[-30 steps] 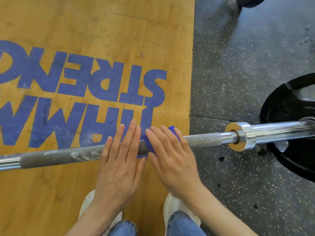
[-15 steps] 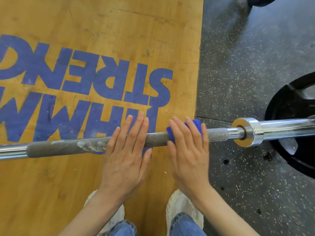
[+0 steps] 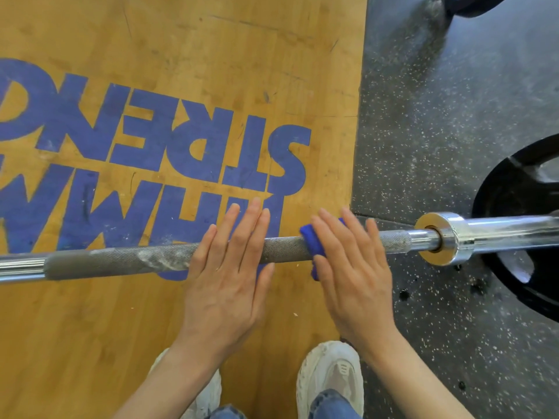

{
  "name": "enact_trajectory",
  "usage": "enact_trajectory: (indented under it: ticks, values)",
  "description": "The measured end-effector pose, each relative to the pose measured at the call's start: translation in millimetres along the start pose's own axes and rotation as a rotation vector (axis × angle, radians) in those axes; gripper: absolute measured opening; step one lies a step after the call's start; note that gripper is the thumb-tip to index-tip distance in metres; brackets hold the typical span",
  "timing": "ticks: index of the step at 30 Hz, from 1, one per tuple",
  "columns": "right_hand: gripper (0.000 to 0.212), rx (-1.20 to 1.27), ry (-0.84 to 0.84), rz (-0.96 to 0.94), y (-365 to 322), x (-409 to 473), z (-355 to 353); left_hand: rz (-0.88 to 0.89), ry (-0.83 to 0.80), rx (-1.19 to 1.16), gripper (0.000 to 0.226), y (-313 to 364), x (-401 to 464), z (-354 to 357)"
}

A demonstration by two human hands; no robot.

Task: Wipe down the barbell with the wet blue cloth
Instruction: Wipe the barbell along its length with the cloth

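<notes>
From the head camera, looking down, a long metal barbell [image 3: 127, 260] lies across the picture from left to right. Its middle part is rough and grey, with a patch of white dust [image 3: 163, 257] on it. Its ends are shiny.

The left hand [image 3: 225, 276] lies flat on top of the bar. Its fingers are straight and close together, and they point away from the person. It presses on the bar and does not curl round it.

The right hand [image 3: 354, 267] is just beside the left one, a little apart from it. Its fingers are straight too. It presses a blue cloth [image 3: 313, 241] onto the bar. The cloth is wrapped over the bar under the fingers, and only a bit of it peeks out on the left side of the hand. The cloth sits on the rough part, near where the bar turns shiny.

To the right of this hand is a shiny ring [image 3: 438, 238] on the bar. Past it sits a black weight plate [image 3: 514, 237] at the right edge.

Under the bar is a yellow wooden floor [image 3: 211, 55] with big blue letters [image 3: 145, 140] painted on it. To the right is a dark floor mat [image 3: 438, 116] with white specks.

At the bottom are two pale shoes [image 3: 331, 373] and the ends of blue jeans [image 3: 329, 403].
</notes>
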State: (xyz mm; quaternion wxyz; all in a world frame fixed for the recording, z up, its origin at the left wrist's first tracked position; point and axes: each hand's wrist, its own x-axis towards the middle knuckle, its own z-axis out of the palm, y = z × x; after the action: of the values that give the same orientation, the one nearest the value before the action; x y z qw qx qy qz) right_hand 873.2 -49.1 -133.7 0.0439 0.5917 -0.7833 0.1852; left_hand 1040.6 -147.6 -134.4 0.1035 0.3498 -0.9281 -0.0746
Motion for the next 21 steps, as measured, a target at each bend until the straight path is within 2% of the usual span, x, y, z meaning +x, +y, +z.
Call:
enact_trajectory:
  ticks: [3, 6, 8, 11, 13, 15, 17, 21]
  values:
    - [0.046, 0.018, 0.037, 0.158, -12, 6, 3, -0.010, 0.009, -0.002, 0.058, 2, 4, 2]
    - [0.044, 0.074, 0.025, 0.052, -37, 18, 15, -0.012, 0.014, 0.002, 0.057, -2, 9, 3]
    - [0.045, 0.045, 0.001, -0.037, -18, 19, 10, -0.011, 0.013, 0.000, 0.057, -4, 14, 2]
    - [0.047, 0.017, 0.027, 0.090, 0, 17, 5, -0.023, 0.021, -0.019, 0.056, -4, 24, 2]
    - [0.045, 0.052, 0.045, 0.161, -18, 28, 12, -0.028, 0.036, -0.031, 0.055, -6, 31, 3]
    - [0.045, 0.076, 0.047, 0.103, -30, 36, 20, -0.031, 0.052, -0.041, 0.054, -9, 38, 4]
    - [0.046, 0.044, 0.023, 0.023, -15, 42, 18, -0.036, 0.046, -0.040, 0.055, -13, 45, 3]
    - [0.048, 0.049, 0.072, 0.149, -9, 55, 21, -0.050, 0.058, -0.045, 0.054, -17, 65, 7]
